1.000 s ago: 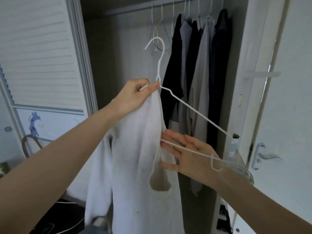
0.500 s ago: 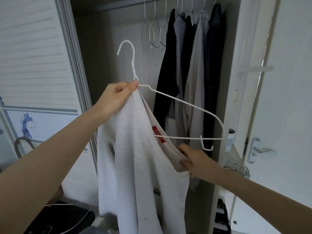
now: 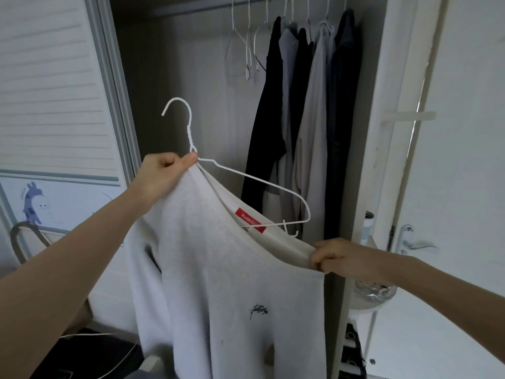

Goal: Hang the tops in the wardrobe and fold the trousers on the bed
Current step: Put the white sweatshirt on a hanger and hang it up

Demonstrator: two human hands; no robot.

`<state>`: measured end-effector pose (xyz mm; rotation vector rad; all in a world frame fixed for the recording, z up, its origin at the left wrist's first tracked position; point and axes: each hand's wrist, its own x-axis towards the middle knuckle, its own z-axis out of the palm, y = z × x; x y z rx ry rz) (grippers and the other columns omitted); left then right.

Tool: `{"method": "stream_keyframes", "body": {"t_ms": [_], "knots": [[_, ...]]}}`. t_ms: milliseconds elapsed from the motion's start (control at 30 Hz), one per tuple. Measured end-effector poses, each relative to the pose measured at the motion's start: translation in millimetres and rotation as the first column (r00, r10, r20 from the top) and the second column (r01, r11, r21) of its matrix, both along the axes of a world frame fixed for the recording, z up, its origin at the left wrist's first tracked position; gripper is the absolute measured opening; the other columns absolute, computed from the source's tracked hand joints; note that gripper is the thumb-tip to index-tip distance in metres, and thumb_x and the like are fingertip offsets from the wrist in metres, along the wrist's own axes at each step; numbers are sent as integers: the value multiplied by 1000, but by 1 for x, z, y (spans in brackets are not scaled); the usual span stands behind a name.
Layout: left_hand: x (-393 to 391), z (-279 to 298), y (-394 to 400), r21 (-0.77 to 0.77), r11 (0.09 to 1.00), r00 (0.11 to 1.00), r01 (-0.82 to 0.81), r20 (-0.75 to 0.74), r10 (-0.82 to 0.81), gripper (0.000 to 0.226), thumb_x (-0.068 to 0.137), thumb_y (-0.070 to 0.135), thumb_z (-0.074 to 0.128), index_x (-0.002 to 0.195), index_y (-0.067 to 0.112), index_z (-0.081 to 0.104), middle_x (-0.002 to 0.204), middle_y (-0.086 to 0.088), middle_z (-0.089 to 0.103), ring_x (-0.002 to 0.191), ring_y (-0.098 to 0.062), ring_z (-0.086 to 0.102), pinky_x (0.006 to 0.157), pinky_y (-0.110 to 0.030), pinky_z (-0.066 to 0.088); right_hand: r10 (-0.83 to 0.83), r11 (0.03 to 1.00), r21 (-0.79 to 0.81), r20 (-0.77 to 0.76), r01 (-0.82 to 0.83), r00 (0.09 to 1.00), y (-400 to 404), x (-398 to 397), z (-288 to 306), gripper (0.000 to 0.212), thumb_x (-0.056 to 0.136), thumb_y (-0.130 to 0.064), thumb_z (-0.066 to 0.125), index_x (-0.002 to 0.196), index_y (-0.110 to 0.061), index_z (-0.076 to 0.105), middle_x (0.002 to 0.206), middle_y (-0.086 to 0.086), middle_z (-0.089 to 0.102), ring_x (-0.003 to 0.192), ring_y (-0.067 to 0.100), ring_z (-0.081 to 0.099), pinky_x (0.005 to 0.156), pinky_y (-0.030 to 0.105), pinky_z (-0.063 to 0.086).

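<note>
Left hand (image 3: 164,173): thumb and forefinger pinch the base of the white wire hanger (image 3: 246,179) hook together with the top edge of the pale grey top (image 3: 218,269). Right hand (image 3: 332,258): fingers curled round the collar edge of the same top, drawing the neck opening out to the right. The hanger's left half is inside the garment; its right shoulder and lower bar stand clear above the collar, not covered by fabric. A red neck label (image 3: 250,220) shows inside the collar; a small dark print (image 3: 258,311) sits on the chest. The top hangs down in front of the open wardrobe (image 3: 169,64), not on the rail.

Surroundings: rail (image 3: 207,5) runs across the wardrobe top. Several empty wire hangers (image 3: 247,47) hang near its middle. To their right, a row of dark and grey garments (image 3: 308,105) hangs packed against the right wall. Rail section directly above the held hanger carries nothing. Sliding slatted door (image 3: 49,91) stands at left, with a blue giraffe sticker (image 3: 32,202) on the panel below. At right a white door (image 3: 464,160) with a metal handle (image 3: 415,244). A clear plastic item (image 3: 373,292) sits beneath the right forearm; a bottle (image 3: 369,222) is partly hidden behind the wardrobe side. White cable (image 3: 90,335) lies on a dark surface at lower left.
</note>
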<state>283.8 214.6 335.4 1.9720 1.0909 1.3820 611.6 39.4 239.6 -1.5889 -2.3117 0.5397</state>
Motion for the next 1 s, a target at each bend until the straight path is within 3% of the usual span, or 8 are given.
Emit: {"method": "stream_keyframes", "body": {"t_ms": [100,167,233,333,433,600,900,1000], "knots": [[-9,-5,9,-15,999,999,-33,14,33,53,81,59,65,67,9,64,66,-8,57,70,-17,55,70,-27,42,-15,995,96,41,11,999,-9,8,8,16,91,-47,48,76,-43,51,77,-10,53,70,4,53,67,23,44],[-10,-9,10,-13,999,1000,-29,8,29,54,81,60,65,71,6,66,75,-13,60,72,-18,58,71,-27,44,-63,964,261,88,38,994,-8,9,12,19,94,-46,49,75,-43,46,70,-14,53,62,3,52,58,18,42],[-5,-11,7,-13,1000,1000,-5,2,5,51,81,59,66,72,8,68,74,-13,61,68,-14,58,68,-26,45,-101,931,347,-51,112,994,-2,6,19,21,96,-38,51,75,-40,48,64,-16,53,57,2,50,53,15,40],[3,-9,1,-14,999,998,33,53,-32,55,82,55,68,77,0,65,80,-23,57,67,-17,54,66,-27,43,-93,930,329,-217,163,972,9,-3,27,22,96,-29,54,76,-39,54,69,-15,58,60,0,55,54,15,46],[5,-8,-1,-36,998,988,44,152,-38,61,83,53,67,85,-8,62,85,-28,53,74,-23,52,69,-28,43,-66,944,311,-154,112,986,11,-8,30,21,94,-31,56,74,-35,54,65,-15,55,58,-1,51,54,13,42],[-1,-10,4,-123,990,965,76,258,-42,69,81,56,68,91,-12,60,88,-7,54,81,-23,49,78,-35,41,-84,960,256,-121,113,989,2,-10,36,40,95,-26,56,67,-54,54,64,-24,57,58,-3,53,56,12,41],[-3,-13,-1,-2,1000,998,12,61,-12,60,84,55,64,86,-6,65,90,-29,56,74,-23,52,67,-26,42,-133,955,220,-277,198,952,0,-4,57,14,95,-23,56,82,-25,62,82,6,63,78,22,62,69,37,54],[13,-14,-13,68,997,998,45,-58,-41,66,86,59,58,79,-7,59,79,-30,51,65,-23,47,65,-32,39,-91,909,340,-405,242,910,6,-23,62,24,97,-28,52,73,-23,52,65,-11,49,62,3,50,57,17,41]]}}
